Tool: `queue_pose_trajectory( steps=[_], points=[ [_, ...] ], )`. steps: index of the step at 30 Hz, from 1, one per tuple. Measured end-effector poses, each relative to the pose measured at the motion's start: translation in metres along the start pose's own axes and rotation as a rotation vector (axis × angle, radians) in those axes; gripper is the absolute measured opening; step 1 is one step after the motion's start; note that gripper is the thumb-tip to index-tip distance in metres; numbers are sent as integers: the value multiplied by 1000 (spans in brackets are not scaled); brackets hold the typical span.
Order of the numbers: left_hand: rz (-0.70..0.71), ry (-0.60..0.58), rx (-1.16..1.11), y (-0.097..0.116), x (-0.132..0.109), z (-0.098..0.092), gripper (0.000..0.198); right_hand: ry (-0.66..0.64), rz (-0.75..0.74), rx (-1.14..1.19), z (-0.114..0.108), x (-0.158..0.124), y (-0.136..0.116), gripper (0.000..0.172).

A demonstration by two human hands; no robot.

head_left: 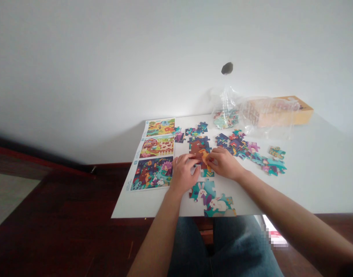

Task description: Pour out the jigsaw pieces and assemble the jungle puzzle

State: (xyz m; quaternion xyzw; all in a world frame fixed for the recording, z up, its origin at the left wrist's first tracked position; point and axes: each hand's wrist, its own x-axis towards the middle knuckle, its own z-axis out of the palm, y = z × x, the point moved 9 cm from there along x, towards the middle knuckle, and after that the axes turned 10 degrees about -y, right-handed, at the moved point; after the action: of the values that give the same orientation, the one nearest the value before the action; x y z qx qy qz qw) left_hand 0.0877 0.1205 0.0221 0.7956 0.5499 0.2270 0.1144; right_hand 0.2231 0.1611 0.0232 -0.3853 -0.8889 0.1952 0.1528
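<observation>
My left hand (pixel 184 171) lies at the left edge of a joined section of jigsaw puzzle (pixel 197 145) with a brown bear on it. Its fingers reach over the pieces and the thumb stands apart. From the right, my right hand (pixel 224 163) pinches an orange and yellow puzzle piece (pixel 204 156) at the bear's side; the fingertips partly cover it. Closer to me lie joined pieces with white rabbits (pixel 218 204), reaching the table's front edge. A picture sheet (pixel 152 173) with three printed scenes lies left of my left hand.
More puzzle pieces (pixel 236 144) spread to the right of the bear section, with a small joined group (pixel 273 166) beyond. Further back, a clear plastic bag (pixel 226 111) holds pieces, and another clear bag (pixel 265 115) rests against a yellow box (pixel 301 115). A wall rises behind the white table (pixel 317 177).
</observation>
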Motion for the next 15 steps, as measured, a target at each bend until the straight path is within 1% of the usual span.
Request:
queue_pose_trajectory(
  steps=[5,15],
  points=[
    [-4,-13,10,1,0,0,19,16,-27,-9,-1,0,-3,10],
    [-1,-11,8,0,1,1,19,22,-3,-4,-4,-1,-3,13]
  ],
)
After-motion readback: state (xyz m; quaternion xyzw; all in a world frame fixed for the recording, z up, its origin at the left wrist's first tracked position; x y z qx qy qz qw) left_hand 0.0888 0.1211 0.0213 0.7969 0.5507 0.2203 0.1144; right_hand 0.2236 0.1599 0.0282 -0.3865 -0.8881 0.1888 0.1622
